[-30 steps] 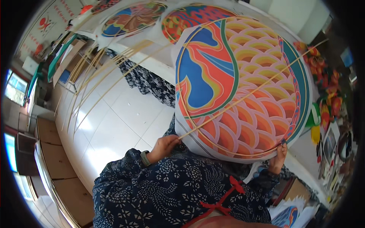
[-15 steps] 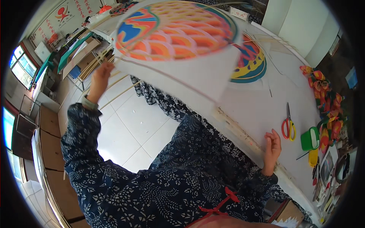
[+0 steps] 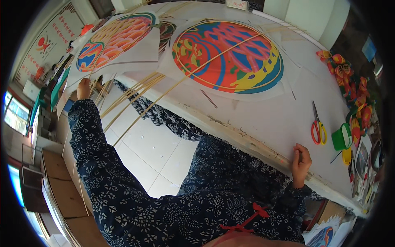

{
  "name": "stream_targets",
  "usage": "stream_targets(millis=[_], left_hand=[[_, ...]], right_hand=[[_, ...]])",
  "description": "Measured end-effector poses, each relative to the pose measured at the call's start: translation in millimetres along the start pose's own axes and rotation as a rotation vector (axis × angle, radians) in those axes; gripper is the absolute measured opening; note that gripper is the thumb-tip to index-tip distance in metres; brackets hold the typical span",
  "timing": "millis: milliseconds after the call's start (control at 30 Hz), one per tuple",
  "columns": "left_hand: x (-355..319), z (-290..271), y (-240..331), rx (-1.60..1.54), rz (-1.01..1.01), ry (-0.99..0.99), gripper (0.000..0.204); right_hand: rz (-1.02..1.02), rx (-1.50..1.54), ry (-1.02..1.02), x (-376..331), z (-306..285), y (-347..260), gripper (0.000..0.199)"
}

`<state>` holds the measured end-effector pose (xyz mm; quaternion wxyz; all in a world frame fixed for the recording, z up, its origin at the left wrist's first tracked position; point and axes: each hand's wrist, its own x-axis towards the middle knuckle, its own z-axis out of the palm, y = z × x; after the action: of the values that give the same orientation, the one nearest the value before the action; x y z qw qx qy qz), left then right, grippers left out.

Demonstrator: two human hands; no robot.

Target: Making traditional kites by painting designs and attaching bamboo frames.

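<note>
My left hand (image 3: pixel 83 89) is closed on the lower edge of a painted sheet (image 3: pixel 123 43) with orange and yellow scales and a blue patch; a thin stick crosses it and ends near my fingers. Flat on the table beside it lies a second round painted sheet (image 3: pixel 226 55) in red, blue and yellow, with a thin hoop around it. A long bamboo stick (image 3: pixel 181 80) crosses this one and juts past the table edge. My right hand (image 3: pixel 301 162) rests at the near table edge, its fingers curled with nothing visible in them.
Scissors (image 3: pixel 317 125) with red and yellow handles lie right of centre, near a green container (image 3: pixel 341 138). Red and yellow ornaments (image 3: pixel 349 86) line the right side. Several bamboo sticks (image 3: pixel 135 90) overhang the table edge (image 3: pixel 230 127). Cardboard boxes (image 3: pixel 59 181) stand at the left.
My left hand has moved left and down with the scaled sheet, uncovering the red and blue sheet and the sticks. My right hand's fingers have curled in. The view has shifted slightly.
</note>
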<state>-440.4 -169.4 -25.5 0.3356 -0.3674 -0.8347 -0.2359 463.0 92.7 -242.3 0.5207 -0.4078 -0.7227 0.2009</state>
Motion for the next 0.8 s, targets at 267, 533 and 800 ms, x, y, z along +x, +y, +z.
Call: stream_targets(millis=[267, 533, 800], left_hand=[[13, 76, 67, 0.485, -0.177, -0.024, 0.034], [-65, 69, 337, -0.543, 0.61, -0.498, 0.015], [-124, 87, 394, -0.607, 0.537, -0.452, 0.015]], right_hand=[[-0.147, -0.246, 0.024, 29, 26, -36, 0.012], [-0.133, -0.306, 0.014, 31, 17, -45, 0.012], [-0.188, -0.081, 0.021, 31, 16, -44, 0.012]])
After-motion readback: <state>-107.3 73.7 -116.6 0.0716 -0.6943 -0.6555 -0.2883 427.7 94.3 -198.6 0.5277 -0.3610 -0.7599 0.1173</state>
